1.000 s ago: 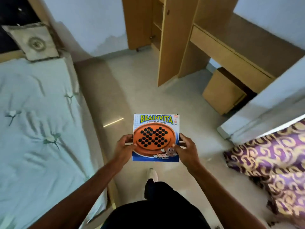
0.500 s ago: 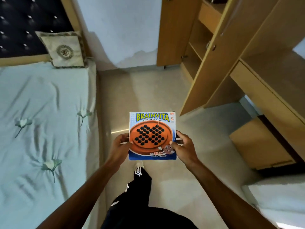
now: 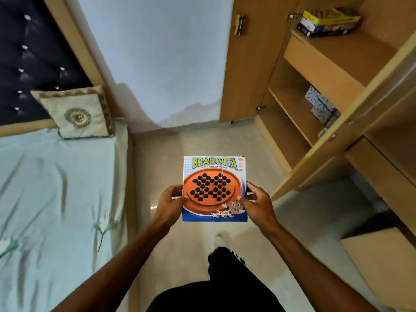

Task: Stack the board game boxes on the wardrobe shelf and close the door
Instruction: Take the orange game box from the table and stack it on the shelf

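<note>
Both hands grasp a flat square blue-and-orange Brainvita board game box (image 3: 214,189) by its side edges, the left hand (image 3: 169,202) on its left, the right hand (image 3: 256,203) on its right, thumbs on the lid. The box is held level above the pale tiled floor (image 3: 202,143). To the far right stands the open light-wood wardrobe (image 3: 319,70), its door (image 3: 243,64) swung wide; on its upper shelf (image 3: 342,50) lies a yellow-and-dark stack of game boxes (image 3: 328,23). A bed with a pale green sheet (image 3: 56,188) lies left.

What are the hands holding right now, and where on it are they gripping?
The Brainvita box, held face up by both hands: left hand on its left edge, right hand on its right edge, thumbs resting on the lid.
</note>
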{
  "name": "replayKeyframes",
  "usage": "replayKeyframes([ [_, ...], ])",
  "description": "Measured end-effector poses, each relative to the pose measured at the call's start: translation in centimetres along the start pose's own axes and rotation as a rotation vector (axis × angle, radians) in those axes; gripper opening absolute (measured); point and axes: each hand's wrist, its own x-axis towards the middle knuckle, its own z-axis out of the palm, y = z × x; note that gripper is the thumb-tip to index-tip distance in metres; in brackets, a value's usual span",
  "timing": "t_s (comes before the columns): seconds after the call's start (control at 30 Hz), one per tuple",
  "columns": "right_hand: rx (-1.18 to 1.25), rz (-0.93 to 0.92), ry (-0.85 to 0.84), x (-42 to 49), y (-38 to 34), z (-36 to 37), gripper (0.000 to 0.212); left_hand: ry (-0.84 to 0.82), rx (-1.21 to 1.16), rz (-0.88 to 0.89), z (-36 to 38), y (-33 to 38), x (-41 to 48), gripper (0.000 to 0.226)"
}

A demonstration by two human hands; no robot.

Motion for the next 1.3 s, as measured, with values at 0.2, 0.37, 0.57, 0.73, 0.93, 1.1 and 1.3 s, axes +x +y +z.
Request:
replayKeyframes([
  [0.2,0.041,0.011,0.028,16.2,-4.7,1.4,0.048,-0.013,0.047,0.033,2.0,7.6,15.4,0.036],
  [0.37,0.049,0.019,0.022,28.9,-9.4,1.4,0.052,-0.008,0.055,0.027,3.9,14.9,26.4,0.037],
  [0.57,0.066,0.038,0.064,41.7,-13.3,-0.2,0.049,-0.057,0.085,0.026,7.9,22.6,38.4,0.034],
  [0.73,0.098,0.079,0.193,51.0,-14.9,-3.9,0.047,-0.157,0.176,0.071,14.2,29.1,48.5,0.033],
  [0.93,0.219,0.131,0.401,58.9,-16.4,-10.6,0.034,-0.351,0.236,0.102,24.4,36.7,57.7,0.033],
  [1.1,0.264,0.163,0.578,64.3,-16.4,-18.2,0.031,-0.520,0.295,0.160,35.4,41.8,62.7,0.036],
  [1.3,0.298,0.138,0.661,72.9,-14.1,-30.7,0.037,-0.596,0.325,0.249,51.0,47.7,67.0,0.032],
])
